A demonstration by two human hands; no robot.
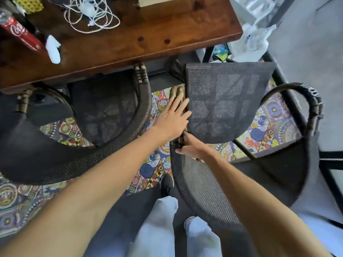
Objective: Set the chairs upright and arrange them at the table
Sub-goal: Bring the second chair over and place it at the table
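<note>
Head view, looking down: a person's left hand (173, 117) lies with fingers spread flat along the left edge of a dark mesh chair (228, 101), while the right hand (191, 145) closes its fingers around the same chair's ribbed armrest joint just below. That chair stands upright at the near right corner of the wooden table (148, 34), its seat of open woven mesh, its curved arm wrapped in banded cane. A second mesh chair (104, 112) stands to the left, its seat partly tucked under the table's edge. On the knotted brown tabletop lie a tangle of white cord (91, 13) and a red cola packet (22, 34). Bright patterned floor tiles (154, 164) show between the chairs.
</note>
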